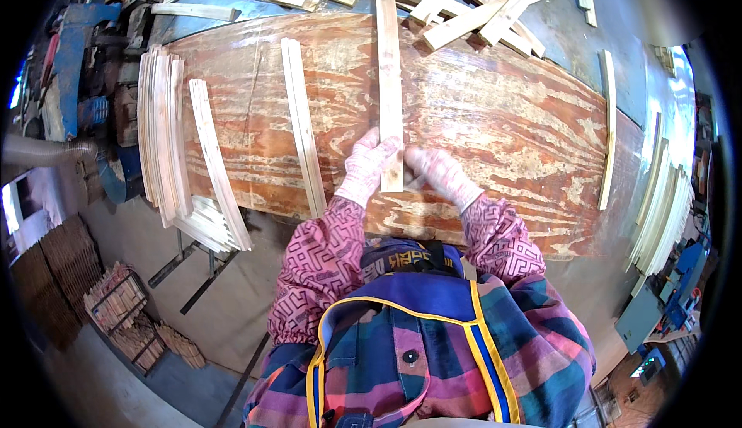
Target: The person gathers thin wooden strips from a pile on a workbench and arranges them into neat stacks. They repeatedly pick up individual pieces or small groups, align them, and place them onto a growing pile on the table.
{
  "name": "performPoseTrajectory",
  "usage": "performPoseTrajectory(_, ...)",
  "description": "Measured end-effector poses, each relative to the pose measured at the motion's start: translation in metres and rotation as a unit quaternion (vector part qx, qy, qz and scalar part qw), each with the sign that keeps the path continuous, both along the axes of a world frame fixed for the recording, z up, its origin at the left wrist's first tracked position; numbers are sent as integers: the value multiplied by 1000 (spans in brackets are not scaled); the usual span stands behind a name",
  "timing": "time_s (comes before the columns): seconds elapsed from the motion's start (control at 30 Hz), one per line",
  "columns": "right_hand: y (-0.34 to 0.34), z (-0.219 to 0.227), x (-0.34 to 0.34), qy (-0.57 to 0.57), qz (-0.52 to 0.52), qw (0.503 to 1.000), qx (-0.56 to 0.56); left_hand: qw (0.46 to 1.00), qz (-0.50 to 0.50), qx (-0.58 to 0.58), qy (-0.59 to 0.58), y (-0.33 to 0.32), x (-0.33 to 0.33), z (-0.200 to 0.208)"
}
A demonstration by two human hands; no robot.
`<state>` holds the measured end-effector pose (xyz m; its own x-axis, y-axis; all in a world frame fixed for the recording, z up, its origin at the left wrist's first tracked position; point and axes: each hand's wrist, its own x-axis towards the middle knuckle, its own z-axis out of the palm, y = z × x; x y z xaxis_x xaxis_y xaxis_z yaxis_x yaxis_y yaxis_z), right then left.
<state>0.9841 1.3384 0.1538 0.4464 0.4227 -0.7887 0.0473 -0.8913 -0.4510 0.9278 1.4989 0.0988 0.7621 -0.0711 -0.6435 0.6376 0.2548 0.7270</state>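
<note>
A pale wooden slat (pixel 390 80) lies lengthwise in front of me on the plywood worktop (pixel 495 119), its near end close to my body. My left hand (pixel 369 165), in a whitish work glove, is closed on the slat's left edge near that end, with the thumb over its top face. My right hand (pixel 442 177), gloved the same way, is by the slat's right edge. Its fingers are bent but smeared by motion, so whether they grip anything is unclear. Two more slats rest to the left, the nearer one (pixel 303 126) beside my left hand.
Loose slats lie crisscrossed in a heap (pixel 487 10) along the far side. A stack of slats (pixel 161 134) stands at the left edge, another bundle (pixel 663 211) at the right. One single slat (pixel 607 130) lies near the right end. Blue machinery (pixel 81 72) is at far left.
</note>
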Motion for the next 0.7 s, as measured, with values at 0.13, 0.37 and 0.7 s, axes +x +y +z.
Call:
performPoseTrajectory(0.13,-39,-31,83,-225,-322,917,77,986,58,157,22,1,-11,-4)
performPoseTrajectory(0.37,-40,-86,156,109,-754,369,532,863,-99,491,-73,21,-102,7)
performPoseTrajectory(0.7,-28,-111,-139,160,-473,802,327,713,-196,671,47,65,-105,9)
